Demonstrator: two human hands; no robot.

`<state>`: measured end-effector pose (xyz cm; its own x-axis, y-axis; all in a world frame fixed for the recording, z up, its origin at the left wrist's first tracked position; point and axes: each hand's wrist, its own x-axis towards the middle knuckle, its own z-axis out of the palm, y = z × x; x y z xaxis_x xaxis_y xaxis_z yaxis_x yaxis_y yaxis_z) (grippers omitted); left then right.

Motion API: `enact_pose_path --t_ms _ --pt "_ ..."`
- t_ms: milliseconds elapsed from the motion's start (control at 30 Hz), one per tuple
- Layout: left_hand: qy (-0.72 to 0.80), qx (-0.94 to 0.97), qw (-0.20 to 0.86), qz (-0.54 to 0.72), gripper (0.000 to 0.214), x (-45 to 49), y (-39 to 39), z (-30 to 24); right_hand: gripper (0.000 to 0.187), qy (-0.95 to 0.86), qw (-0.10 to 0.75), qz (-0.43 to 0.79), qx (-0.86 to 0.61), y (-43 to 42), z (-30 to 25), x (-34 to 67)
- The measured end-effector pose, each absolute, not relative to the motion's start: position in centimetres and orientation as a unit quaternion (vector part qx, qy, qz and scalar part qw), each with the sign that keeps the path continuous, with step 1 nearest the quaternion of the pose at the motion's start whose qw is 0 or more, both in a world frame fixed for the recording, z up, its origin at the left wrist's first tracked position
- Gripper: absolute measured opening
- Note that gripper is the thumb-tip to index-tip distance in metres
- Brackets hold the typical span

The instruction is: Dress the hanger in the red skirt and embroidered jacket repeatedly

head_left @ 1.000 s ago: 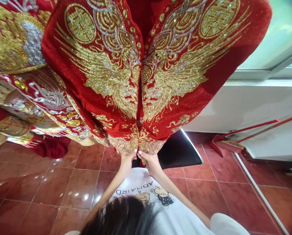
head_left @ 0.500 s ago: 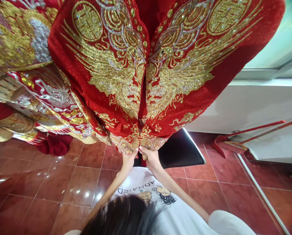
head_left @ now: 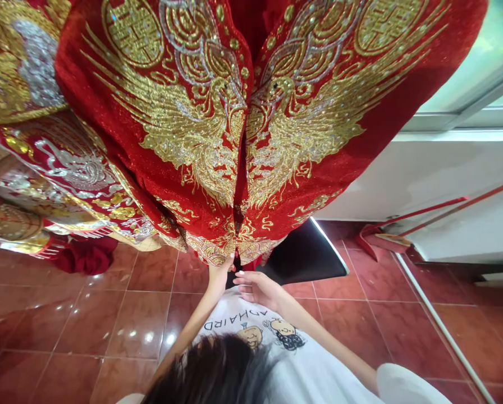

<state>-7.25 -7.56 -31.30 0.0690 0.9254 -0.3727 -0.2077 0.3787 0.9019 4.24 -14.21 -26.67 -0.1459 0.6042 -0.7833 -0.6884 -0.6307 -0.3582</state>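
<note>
A red embroidered jacket (head_left: 150, 163) with gold birds and round emblems hangs in front of me, its two front edges nearly meeting at the middle. My left hand (head_left: 220, 268) pinches the lower corner of the left front panel, at the gold scalloped hem. Just below the right panel's hem, my right hand (head_left: 260, 287) is off the cloth, its fingers loosely stretched toward my left hand and slightly apart. Nothing shows in the right hand. A narrow dark gap runs between the two panels.
More red, gold and silver embroidered garments (head_left: 83, 174) hang at the left, with dark red cloth (head_left: 85, 255) low beside them. A black panel (head_left: 308, 249) stands behind the jacket. A red dustpan (head_left: 369, 238) and a long white pole (head_left: 440, 320) are at the right on red tiles.
My right hand has let go of the right panel's hem and dropped a little down. My left hand keeps its pinch. The view has shifted slightly, and the jacket appears slightly larger.
</note>
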Motion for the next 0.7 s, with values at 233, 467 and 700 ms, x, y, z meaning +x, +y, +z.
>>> enact_pose_path --t_ms 233,467,700 --pt "0.509 0.398 0.613 0.455 0.037 -7.2 -7.1 -31.5 0.032 -0.045 0.546 0.602 -0.581 -11.5 -26.0 2.3" --pt "0.502 0.428 0.609 0.44 0.028 -7.3 -6.9 -31.8 0.027 -0.032 0.579 0.565 -0.587 -10.3 -25.6 1.4" --pt "0.502 0.417 0.594 0.47 0.025 -6.7 -6.6 -31.8 0.025 0.028 0.498 0.683 -0.534 -7.9 -23.1 2.1"
